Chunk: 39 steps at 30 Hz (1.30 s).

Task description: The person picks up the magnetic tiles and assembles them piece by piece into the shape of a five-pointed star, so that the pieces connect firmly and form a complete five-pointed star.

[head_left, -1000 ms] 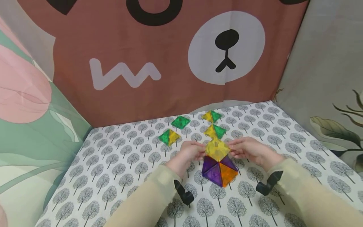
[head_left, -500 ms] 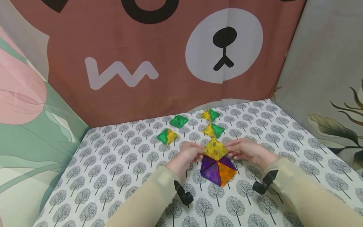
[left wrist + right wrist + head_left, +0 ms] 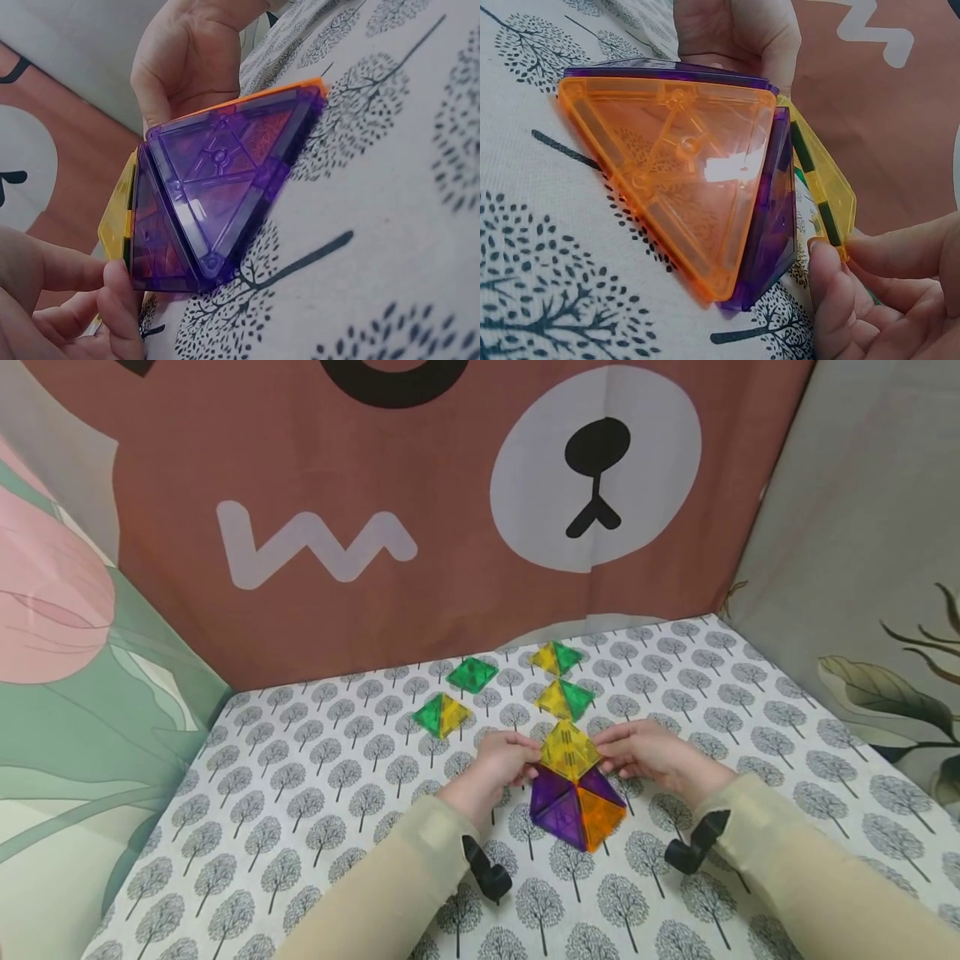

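Both hands pinch the side corners of a translucent yellow magnetic tile piece. The left hand holds its left corner and the right hand its right corner, thumb and fingertips together. Just below stands a low pyramid of triangular magnetic tiles. Its near faces are a purple tile and an orange tile. More purple shows behind them, partly hidden by the yellow piece. In the right wrist view, the yellow piece stands tilted beside the pyramid's top; whether they touch all along, I cannot tell.
Beyond the hands lie two yellow-and-green tile pieces, one behind the other. To the left are a green piece and another green-and-yellow one. A tree-print cloth covers the table, with printed curtains around it.
The head view has shifted slightly. Both hands keep their pinch on the yellow piece, which now looks a little more upright and sharper; the pyramid stays in place.
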Each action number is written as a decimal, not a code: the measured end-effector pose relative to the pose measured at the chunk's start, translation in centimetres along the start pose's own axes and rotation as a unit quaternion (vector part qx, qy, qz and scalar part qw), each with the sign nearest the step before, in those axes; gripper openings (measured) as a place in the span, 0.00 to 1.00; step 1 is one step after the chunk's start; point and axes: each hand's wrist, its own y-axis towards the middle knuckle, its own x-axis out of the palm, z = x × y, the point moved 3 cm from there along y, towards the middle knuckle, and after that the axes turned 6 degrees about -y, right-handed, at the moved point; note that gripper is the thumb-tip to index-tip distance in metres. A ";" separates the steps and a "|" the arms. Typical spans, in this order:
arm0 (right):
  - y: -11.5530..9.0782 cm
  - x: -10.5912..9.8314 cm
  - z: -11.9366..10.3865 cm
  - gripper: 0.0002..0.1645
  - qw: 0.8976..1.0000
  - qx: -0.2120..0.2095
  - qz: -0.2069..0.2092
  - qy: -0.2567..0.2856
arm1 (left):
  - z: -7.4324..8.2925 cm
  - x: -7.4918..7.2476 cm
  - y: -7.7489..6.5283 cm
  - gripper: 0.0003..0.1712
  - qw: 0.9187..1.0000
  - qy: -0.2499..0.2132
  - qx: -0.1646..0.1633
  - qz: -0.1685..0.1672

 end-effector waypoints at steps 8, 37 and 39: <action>-0.2 0.2 -0.2 0.17 1.000 -0.002 0.003 -0.015 | 0.2 0.0 -0.3 0.03 1.000 0.014 -0.002 0.000; -2.3 0.6 -0.8 0.21 0.989 -0.002 0.001 -0.151 | -0.1 -0.4 -1.1 0.15 1.000 -0.012 0.011 0.001; -3.4 0.7 -1.1 0.22 0.981 0.011 -0.010 -0.195 | -0.2 -0.7 -1.2 0.15 1.000 -0.015 0.014 -0.008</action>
